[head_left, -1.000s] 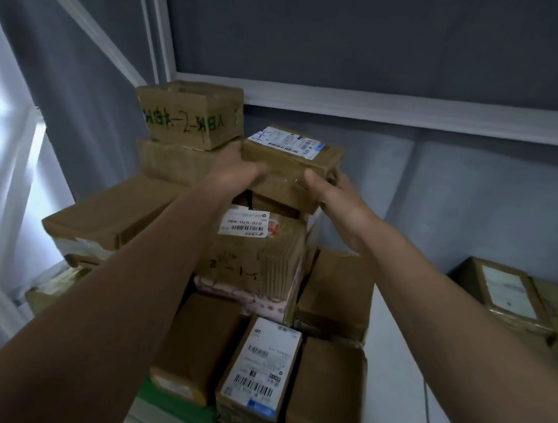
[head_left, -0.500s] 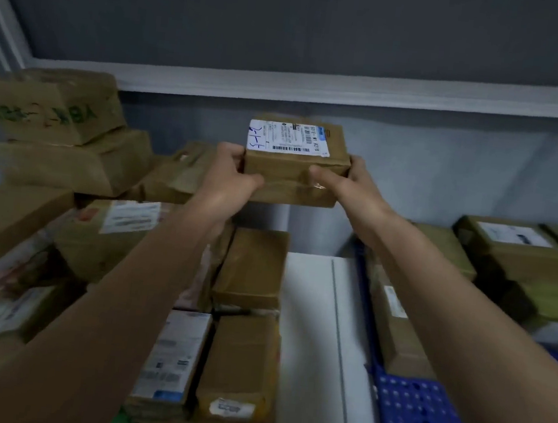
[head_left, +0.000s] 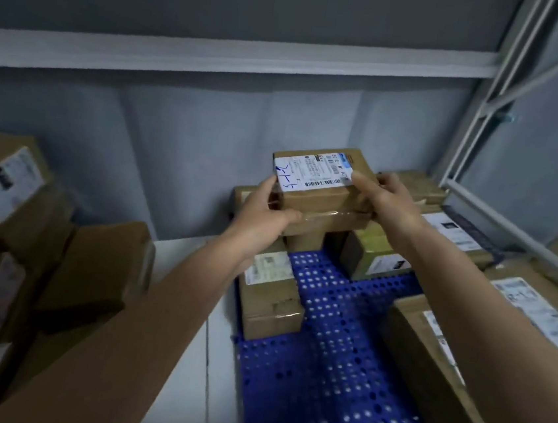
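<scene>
Two bare hands grip one parcel over a shelf. A blue perforated mat [head_left: 333, 372] lines the shelf floor, ringed by taped cardboard boxes [head_left: 271, 300]. The small brown parcel [head_left: 323, 198] is at the rear boxes, label up; whether it touches the box beneath cannot be told. Left hand [head_left: 263, 215] and right hand [head_left: 394, 202] clasp opposite ends, fingers curled round the edges, right thumb beside the white label [head_left: 309, 175].

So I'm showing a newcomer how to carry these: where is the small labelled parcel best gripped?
At its two short ends, one hand from each side. The parcel is a low, wide box, so the left hand at the left end and the right hand at the right end squeeze flat opposite faces, probably keeping it steady and most of the top label readable.
</scene>
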Demonstrator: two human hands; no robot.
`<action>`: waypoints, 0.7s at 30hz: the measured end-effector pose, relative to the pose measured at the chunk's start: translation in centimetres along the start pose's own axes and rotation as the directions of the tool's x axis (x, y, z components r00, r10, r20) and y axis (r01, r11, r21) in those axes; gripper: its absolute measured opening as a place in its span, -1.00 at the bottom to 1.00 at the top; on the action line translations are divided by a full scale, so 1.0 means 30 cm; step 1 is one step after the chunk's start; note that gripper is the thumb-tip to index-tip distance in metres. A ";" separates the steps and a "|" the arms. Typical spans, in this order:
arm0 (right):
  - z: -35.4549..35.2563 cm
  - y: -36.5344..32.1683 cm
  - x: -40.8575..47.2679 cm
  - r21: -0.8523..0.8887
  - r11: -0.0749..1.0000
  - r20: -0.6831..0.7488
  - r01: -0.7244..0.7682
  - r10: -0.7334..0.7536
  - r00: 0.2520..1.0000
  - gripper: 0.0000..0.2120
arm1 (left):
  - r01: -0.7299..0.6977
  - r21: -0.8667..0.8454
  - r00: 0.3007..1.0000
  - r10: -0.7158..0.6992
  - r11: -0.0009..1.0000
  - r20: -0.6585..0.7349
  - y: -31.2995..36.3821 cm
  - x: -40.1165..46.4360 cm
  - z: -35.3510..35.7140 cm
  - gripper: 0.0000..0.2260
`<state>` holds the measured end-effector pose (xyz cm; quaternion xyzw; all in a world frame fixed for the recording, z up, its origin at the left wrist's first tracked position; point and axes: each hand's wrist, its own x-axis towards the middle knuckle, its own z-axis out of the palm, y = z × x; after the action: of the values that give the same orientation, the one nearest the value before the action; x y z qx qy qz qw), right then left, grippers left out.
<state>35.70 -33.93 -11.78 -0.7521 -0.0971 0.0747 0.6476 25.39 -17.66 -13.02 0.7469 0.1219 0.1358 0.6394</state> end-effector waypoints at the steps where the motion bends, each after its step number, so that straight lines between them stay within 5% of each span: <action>1: -0.056 0.021 0.014 -0.027 1.000 -0.029 -0.009 0.008 1.000 -0.63 | 0.010 0.010 1.000 -0.010 1.000 0.026 -0.005 0.008 0.052 -0.42; 9: -0.382 0.209 0.082 -0.153 0.973 -0.140 -0.171 0.150 0.979 -0.69 | 0.186 0.020 0.972 -0.187 0.982 0.139 -0.071 0.012 0.377 -0.47; 21: -0.525 0.383 0.125 -0.179 0.936 -0.124 -0.302 0.283 0.951 -0.65 | 0.346 0.083 0.918 -0.355 0.935 0.175 -0.135 0.042 0.580 -0.47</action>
<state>43.65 -49.77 -20.71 -0.8208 0.0404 0.1242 0.5561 32.79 -32.65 -19.49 0.7384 0.1963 -0.0550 0.6428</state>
